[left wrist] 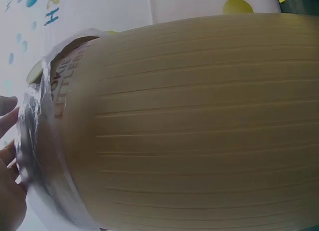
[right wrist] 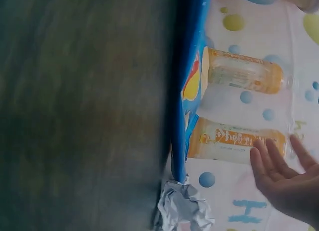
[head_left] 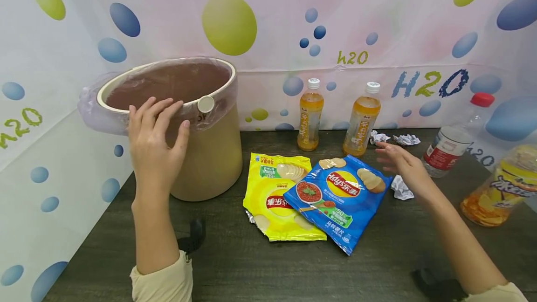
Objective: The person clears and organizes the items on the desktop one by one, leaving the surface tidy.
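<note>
My left hand (head_left: 154, 146) is at the front rim of a beige trash bin (head_left: 209, 162) lined with a thin clear plastic bag (head_left: 98, 113). Its fingertips lie along the rim, thumb apart; the left wrist view has only part of this hand at its edge. My right hand (head_left: 400, 164) hovers with loosely spread fingers and holds nothing. It is nearest to a blue chip bag (head_left: 344, 195) and a crumpled paper ball (head_left: 402, 188). Under the blue bag's left side lies a yellow chip bag (head_left: 277, 223), with one corner torn.
Two orange drink bottles with white caps, a left one (head_left: 310, 115) and a right one (head_left: 362, 125), stand behind the bags. More crumpled paper (head_left: 407, 140) lies near the wall. To the right are a red-capped bottle (head_left: 449, 146) and a yellow-labelled bottle (head_left: 499, 190) on the dark table (head_left: 251, 274).
</note>
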Demonstrator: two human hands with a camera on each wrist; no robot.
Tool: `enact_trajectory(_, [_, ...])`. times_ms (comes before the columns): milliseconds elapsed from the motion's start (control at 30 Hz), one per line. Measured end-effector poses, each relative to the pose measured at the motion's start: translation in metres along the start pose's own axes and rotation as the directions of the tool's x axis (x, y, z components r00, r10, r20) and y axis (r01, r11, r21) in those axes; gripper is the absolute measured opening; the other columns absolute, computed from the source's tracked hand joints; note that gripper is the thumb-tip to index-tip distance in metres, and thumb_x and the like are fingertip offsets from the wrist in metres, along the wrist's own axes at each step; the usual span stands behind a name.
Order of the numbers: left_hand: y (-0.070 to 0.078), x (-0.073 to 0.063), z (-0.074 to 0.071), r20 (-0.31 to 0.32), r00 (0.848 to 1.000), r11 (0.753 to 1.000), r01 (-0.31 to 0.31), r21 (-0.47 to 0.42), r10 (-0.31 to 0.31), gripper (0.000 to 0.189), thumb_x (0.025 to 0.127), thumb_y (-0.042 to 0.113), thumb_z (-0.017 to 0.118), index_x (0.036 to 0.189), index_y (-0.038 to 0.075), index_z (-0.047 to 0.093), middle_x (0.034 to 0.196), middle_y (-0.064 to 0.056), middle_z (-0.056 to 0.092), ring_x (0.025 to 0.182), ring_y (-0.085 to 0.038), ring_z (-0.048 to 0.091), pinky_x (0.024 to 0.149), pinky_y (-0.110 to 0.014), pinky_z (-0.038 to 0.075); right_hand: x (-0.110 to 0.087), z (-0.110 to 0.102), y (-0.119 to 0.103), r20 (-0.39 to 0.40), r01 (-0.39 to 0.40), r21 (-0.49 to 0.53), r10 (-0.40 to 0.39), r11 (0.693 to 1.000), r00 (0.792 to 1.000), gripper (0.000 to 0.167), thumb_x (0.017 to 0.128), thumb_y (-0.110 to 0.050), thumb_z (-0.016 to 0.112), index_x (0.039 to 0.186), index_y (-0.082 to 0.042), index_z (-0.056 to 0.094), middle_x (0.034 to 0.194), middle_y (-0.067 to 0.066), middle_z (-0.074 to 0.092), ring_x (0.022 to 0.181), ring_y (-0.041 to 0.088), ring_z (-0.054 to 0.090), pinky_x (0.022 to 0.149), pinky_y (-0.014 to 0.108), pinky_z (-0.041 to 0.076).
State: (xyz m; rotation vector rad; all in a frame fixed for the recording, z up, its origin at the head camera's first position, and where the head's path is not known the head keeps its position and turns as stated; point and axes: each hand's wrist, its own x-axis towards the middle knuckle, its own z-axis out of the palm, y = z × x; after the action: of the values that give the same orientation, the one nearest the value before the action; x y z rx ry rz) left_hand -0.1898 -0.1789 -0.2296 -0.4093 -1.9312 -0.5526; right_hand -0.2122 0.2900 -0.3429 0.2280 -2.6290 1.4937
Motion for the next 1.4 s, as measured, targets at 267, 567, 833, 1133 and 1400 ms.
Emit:
enact_trajectory(267, [-0.002, -0.002, 0.005, -0.048, 0.999, 1.000, -0.003, -0.030, 0.002, 0.028, 0.085, 0.012, 0.059, 0.112, 0.003, 0.065, 0.115, -0.014, 0.059, 0.121, -0.025, 0.042, 0.109, -0.040, 0.011, -0.019, 0.006, 0.022, -0.043, -0.099, 0.025, 0.100, 0.995, 0.994, 0.055, 0.096, -0.040, 0.042, 0.125, 0.006, 0.048, 0.104, 0.023, 0.058, 0.074, 0.017, 0.062, 0.063, 0.028, 0.053])
enact_trajectory(567, [-0.003, -0.003, 0.007, -0.075, 0.997, 0.999, -0.025, -0.044, 0.022, 0.028, 0.086, 0.014, 0.057, 0.111, 0.004, 0.066, 0.114, -0.013, 0.060, 0.119, -0.025, 0.043, 0.108, -0.042, 0.012, -0.031, 0.016, 0.035, -0.026, -0.193, -0.069, 0.192, 0.979, 0.981, 0.047, 0.095, -0.035, 0.047, 0.112, 0.008, 0.056, 0.068, 0.007, 0.054, 0.047, 0.020, 0.051, 0.043, 0.029, 0.047])
enact_trajectory(833, [-0.001, -0.002, 0.007, -0.070, 0.998, 0.998, -0.004, -0.056, 0.000, 0.027, 0.085, 0.010, 0.058, 0.111, 0.005, 0.066, 0.114, -0.012, 0.060, 0.119, -0.025, 0.043, 0.108, -0.040, 0.011, -0.030, 0.013, 0.043, 0.075, -0.180, -0.231, 0.202, 0.956, 0.976, 0.049, 0.093, -0.037, 0.050, 0.114, 0.007, 0.056, 0.065, 0.004, 0.057, 0.047, 0.022, 0.054, 0.041, 0.031, 0.045])
enact_trajectory(1133, [-0.002, -0.002, 0.007, -0.079, 0.997, 0.998, 0.013, -0.063, -0.018, 0.026, 0.085, 0.009, 0.059, 0.110, 0.004, 0.067, 0.113, -0.012, 0.060, 0.119, -0.024, 0.044, 0.109, -0.039, 0.010, -0.025, 0.017, 0.049, 0.070, -0.096, -0.253, 0.117, 0.963, 0.991, 0.051, 0.087, -0.037, 0.061, 0.122, -0.001, 0.054, 0.089, 0.011, 0.053, 0.056, 0.021, 0.051, 0.042, 0.031, 0.045])
enact_trajectory(1400, [-0.003, -0.003, 0.006, -0.083, 0.996, 0.998, 0.026, -0.053, -0.030, 0.026, 0.085, 0.010, 0.058, 0.109, 0.004, 0.067, 0.112, -0.013, 0.060, 0.119, -0.024, 0.043, 0.109, -0.039, 0.010, -0.018, 0.021, 0.054, 0.055, -0.064, -0.239, 0.079, 0.969, 0.995, 0.050, 0.083, -0.026, 0.068, 0.122, 0.000, 0.053, 0.106, 0.021, 0.054, 0.055, 0.021, 0.050, 0.042, 0.032, 0.045])
